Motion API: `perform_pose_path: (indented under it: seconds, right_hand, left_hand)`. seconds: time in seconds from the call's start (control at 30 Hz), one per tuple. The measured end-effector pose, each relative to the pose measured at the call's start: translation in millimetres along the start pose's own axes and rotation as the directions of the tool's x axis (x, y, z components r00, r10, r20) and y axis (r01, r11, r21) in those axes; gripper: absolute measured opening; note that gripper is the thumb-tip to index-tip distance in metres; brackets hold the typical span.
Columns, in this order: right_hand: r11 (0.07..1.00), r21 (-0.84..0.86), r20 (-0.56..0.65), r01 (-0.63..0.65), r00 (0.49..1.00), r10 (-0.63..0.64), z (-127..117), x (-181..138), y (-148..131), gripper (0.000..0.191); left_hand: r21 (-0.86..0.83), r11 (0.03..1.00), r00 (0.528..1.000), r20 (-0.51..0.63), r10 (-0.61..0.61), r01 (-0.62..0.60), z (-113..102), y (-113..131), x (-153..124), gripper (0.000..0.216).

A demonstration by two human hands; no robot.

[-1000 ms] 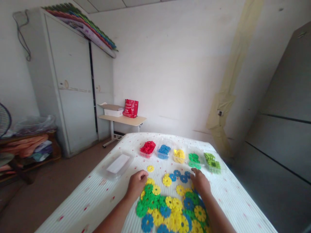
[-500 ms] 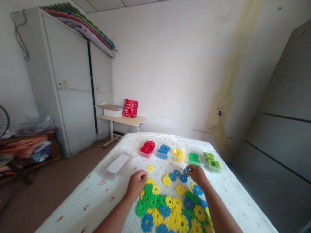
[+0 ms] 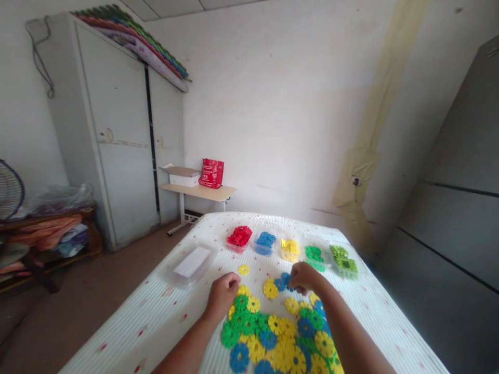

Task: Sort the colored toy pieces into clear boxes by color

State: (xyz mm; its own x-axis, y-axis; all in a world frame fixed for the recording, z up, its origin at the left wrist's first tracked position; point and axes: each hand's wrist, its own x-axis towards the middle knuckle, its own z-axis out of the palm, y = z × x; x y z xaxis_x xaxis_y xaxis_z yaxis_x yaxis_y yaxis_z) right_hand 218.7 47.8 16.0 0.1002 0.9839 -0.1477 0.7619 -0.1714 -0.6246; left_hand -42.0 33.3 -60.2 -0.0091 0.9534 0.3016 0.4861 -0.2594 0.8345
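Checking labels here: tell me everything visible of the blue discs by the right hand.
The blue discs look plastic, round with notched rims. They sit close together, apparently flat, on the white ridged tablecloth, just right of a yellow disc. The right hand covers their right end, so their count and whether any is gripped can't be told.

A home-like room; cabinet [image 3: 127, 182], fan [image 3: 9, 191] and piled cloth [image 3: 43, 234] show it.

Matt plastic discs [image 3: 248, 323], glossy clear plastic tubs [image 3: 290, 256], ribbed tablecloth [image 3: 156, 324], shiny bag [image 3: 212, 174], smooth matt cabinet [image 3: 125, 187]
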Motion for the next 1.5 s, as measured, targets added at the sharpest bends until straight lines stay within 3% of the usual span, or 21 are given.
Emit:
perform_pose_path:
  seconds: [0.1, 0.2, 0.27, 0.37, 0.57, 0.73, 0.8, 1.03, 1.3, 1.4, 1.5]
  right_hand:
    - [0.986, 0.158, -0.103, 0.06, 0.994, -0.044, -2.4, 12.8, -28.5, 0.012]
    - [0.954, 0.273, -0.243, 0.123, 0.968, -0.056, -5.4, 24.3, -48.3, 0.028]
    - [0.946, 0.295, -0.3, 0.138, 0.953, -0.046, -5.7, 26.0, -50.5, 0.03]
    - [0.957, 0.253, -0.331, 0.139, 0.942, -0.05, -4.7, 17.5, -36.5, 0.017]
    - [0.99, 0.088, -0.277, 0.11, 0.958, -0.081, -14.6, -27.6, 24.6, 0.011]
    - [0.975, -0.143, -0.092, 0.171, 0.978, -0.185, -18.2, -71.2, 71.4, 0.018]
    - [0.968, -0.184, -0.07, 0.173, 0.98, -0.188, -14.4, -82.0, 80.1, 0.026]
    - [0.969, -0.225, -0.08, 0.098, 0.99, -0.119, -0.2, -85.1, 75.4, 0.021]
    - [0.979, -0.033, -0.221, 0.201, 0.954, -0.203, -7.4, -85.3, 72.3, 0.008]
    - [0.972, 0.041, -0.133, 0.232, 0.965, -0.224, -6.0, -85.0, 70.7, 0.026]
    - [0.977, -0.073, -0.035, 0.201, 0.978, -0.204, -1.8, -85.2, 66.3, 0.04]
  left_hand:
    - [0.004, 1.0, 1.0, -0.001, 0.0, 0.0, -0.7, 1.5, 0.0, 0.019]
    - [0.009, 1.0, 1.0, -0.005, 0.001, -0.001, -1.4, 3.1, 0.1, 0.02]
    - [0.011, 1.0, 1.0, -0.008, 0.0, 0.0, -1.6, 3.7, 0.1, 0.021]
    - [0.01, 1.0, 1.0, -0.006, -0.002, 0.002, -1.8, 3.6, -0.2, 0.02]
    - [0.002, 1.0, 1.0, 0.001, 0.001, -0.001, -2.8, 4.2, -1.5, 0.019]
    - [0.007, 1.0, 1.0, -0.002, 0.004, -0.004, -3.5, 5.3, -0.9, 0.018]
    - [0.012, 1.0, 1.0, -0.002, 0.01, -0.01, -3.8, 5.8, -0.9, 0.018]
    - [0.021, 0.999, 1.0, -0.006, 0.025, -0.025, -4.5, 6.1, -2.7, 0.019]
    - [0.033, 0.999, 1.0, 0.0, 0.006, -0.006, -4.5, 5.9, -2.6, 0.017]
    - [0.036, 0.999, 1.0, 0.006, 0.006, -0.006, -4.7, 6.0, -2.7, 0.017]
    - [0.038, 0.999, 1.0, 0.008, 0.007, -0.007, -5.0, 6.2, -3.1, 0.018]
